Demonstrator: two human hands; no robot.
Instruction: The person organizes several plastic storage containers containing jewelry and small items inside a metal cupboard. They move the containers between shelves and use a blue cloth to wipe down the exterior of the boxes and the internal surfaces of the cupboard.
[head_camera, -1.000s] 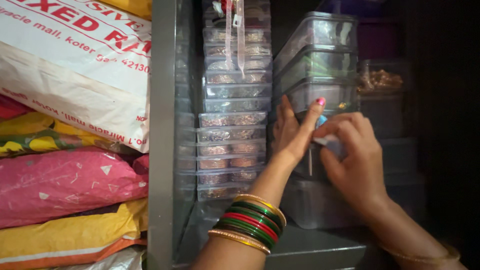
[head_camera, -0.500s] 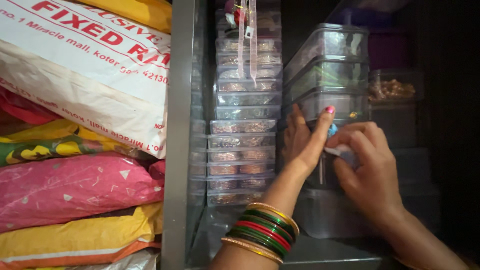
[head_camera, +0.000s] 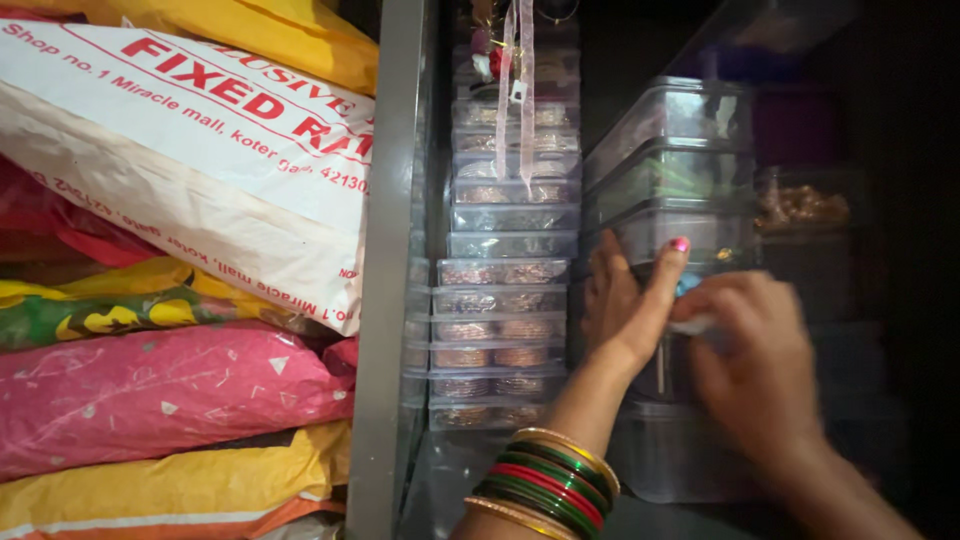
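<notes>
I am watching both hands working at a clear plastic box (head_camera: 690, 350) that is sitting in the right-hand stack on the cupboard shelf (head_camera: 440, 490), under three more lidded clear boxes (head_camera: 680, 170) and above a larger clear tub (head_camera: 670, 455). The left hand (head_camera: 625, 300) is lying flat against the box's near side, its fingers (head_camera: 668, 275) stretched out rather than curled, the pink-painted nail pointing up toward the box above. The right hand (head_camera: 755, 365) is pressing in from the right, and its fingers (head_camera: 700, 310) are pinching a small whitish piece (head_camera: 690, 324) at the box's front; this hand is blurred, so I cannot tell how firmly they are closing. A bit of blue is showing just above the piece, between the two hands.

Compared with half a second ago, both hands are sitting lower and slightly further right in my view, and the right one is smearing where it was sharp before; the grip on the box is looking the same. The whole cupboard is sliding the same way, so the head camera is shifting too.

Red, green and gold bangles (head_camera: 545, 480) are circling the left wrist. Just left of the hands, a tall stack of flat clear cases (head_camera: 505, 300) holding bangles is standing against the grey partition (head_camera: 385, 300). Beyond it, folded cloth in printed bags (head_camera: 180, 300) is lying piled.
</notes>
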